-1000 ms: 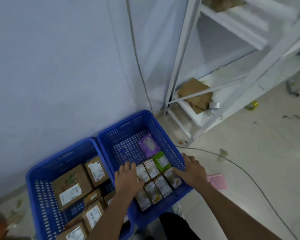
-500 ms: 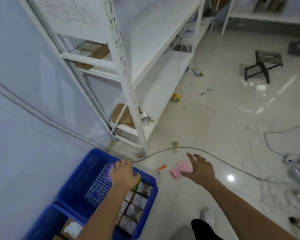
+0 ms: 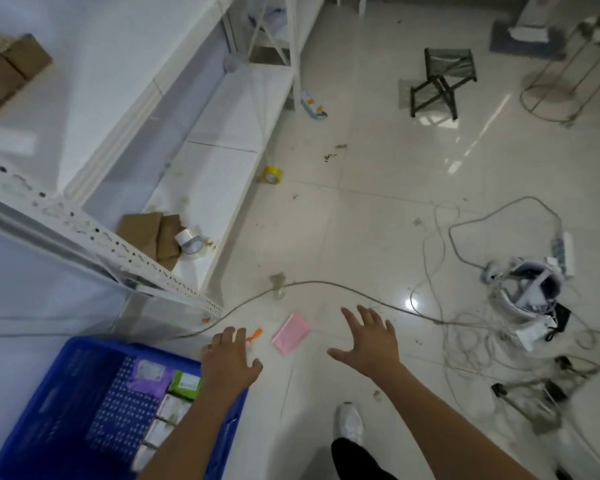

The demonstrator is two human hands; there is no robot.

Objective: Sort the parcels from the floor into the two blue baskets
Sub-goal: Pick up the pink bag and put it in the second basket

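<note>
One blue basket (image 3: 66, 386) stands at the lower left, holding a purple parcel (image 3: 149, 372), a green parcel (image 3: 186, 384) and several small boxes along its right side. A flat pink parcel (image 3: 291, 333) lies on the floor tiles just right of the basket. My left hand (image 3: 231, 358) hovers empty over the basket's far right corner, fingers loosely bent. My right hand (image 3: 369, 337) is spread open above the floor, a little right of the pink parcel, not touching it. The second basket is out of view.
A white metal shelf (image 3: 146, 261) runs along the left with cardboard and a tape roll (image 3: 189, 241) on its bottom board. A grey cable (image 3: 326, 284) crosses the floor. Tangled cords (image 3: 520, 292), a yellow tape roll (image 3: 272, 174) and a small black stool (image 3: 442, 83) lie further off. My white shoe (image 3: 350, 422) is below.
My view has swung right and up from the baskets to the open floor. Both hands left the boxes in the basket; the right hand has moved out past the pink parcel.
</note>
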